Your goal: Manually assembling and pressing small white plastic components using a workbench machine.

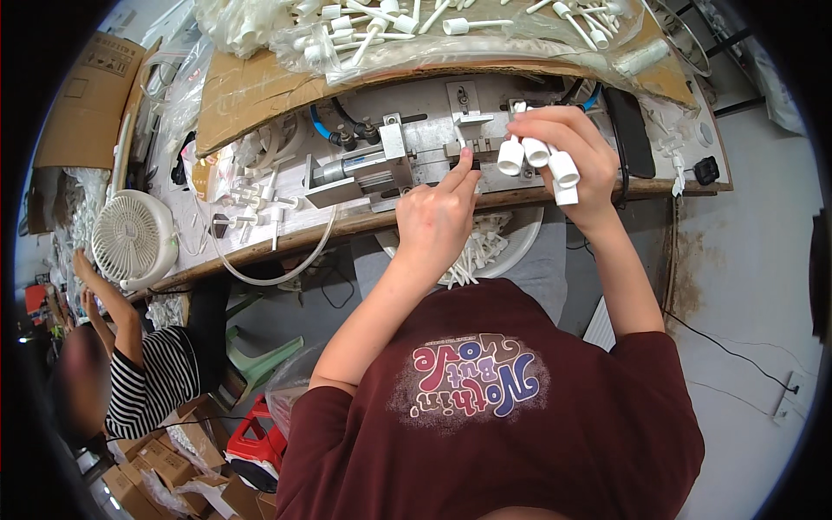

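My right hand [579,156] is closed around several white plastic caps with thin stems; the ribbed caps [563,171] stick out below the fingers, and most of the stems are hidden. With index and middle fingers stretched forward, my left hand [436,217] reaches to the metal clamping fixture [468,130] on the bench. Its index fingertip touches a small white part [462,137] there, and nothing shows in its grip. Left of the fixture lies a metal air cylinder [360,167] in its bracket. A white basin [526,238] holding white stemmed pieces sits on my lap, partly behind my left hand.
A cardboard sheet [251,100] above the fixture carries many capped stems under clear plastic. Loose white pieces [260,199] and a white fan [133,238] stand at the left. A dark phone [630,134] lies right. A co-worker in a striped shirt [160,381] sits at the left.
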The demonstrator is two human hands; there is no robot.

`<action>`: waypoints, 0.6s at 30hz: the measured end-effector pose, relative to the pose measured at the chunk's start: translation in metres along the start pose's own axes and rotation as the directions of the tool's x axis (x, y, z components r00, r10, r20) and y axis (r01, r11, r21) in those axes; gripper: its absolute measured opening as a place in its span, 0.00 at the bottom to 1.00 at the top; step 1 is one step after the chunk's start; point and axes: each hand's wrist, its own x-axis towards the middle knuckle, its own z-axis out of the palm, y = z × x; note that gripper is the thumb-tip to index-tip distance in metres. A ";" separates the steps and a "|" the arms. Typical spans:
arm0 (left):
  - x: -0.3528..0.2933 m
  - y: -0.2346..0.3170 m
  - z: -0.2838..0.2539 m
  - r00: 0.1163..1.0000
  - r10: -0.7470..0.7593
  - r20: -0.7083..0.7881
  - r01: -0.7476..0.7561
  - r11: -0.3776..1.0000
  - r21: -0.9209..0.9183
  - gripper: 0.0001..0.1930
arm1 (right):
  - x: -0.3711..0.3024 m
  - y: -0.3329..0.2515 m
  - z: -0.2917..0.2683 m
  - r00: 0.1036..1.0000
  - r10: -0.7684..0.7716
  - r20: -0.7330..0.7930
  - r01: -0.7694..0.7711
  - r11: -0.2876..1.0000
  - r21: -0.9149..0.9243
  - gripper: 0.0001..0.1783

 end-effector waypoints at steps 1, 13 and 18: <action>0.001 0.001 -0.002 1.000 -0.004 0.008 0.004 1.000 0.008 0.13 | -0.004 -0.001 0.002 1.000 0.011 0.005 -0.011 1.000 -0.004 0.12; 0.005 0.017 -0.036 0.994 -0.086 -0.070 0.023 0.777 -0.629 0.20 | -0.036 -0.014 0.009 0.997 0.004 0.074 -0.005 1.000 0.007 0.15; -0.001 0.015 -0.034 0.986 -0.161 -0.039 0.119 0.851 -0.512 0.18 | -0.037 -0.012 0.010 0.996 0.043 0.081 -0.043 0.999 0.000 0.14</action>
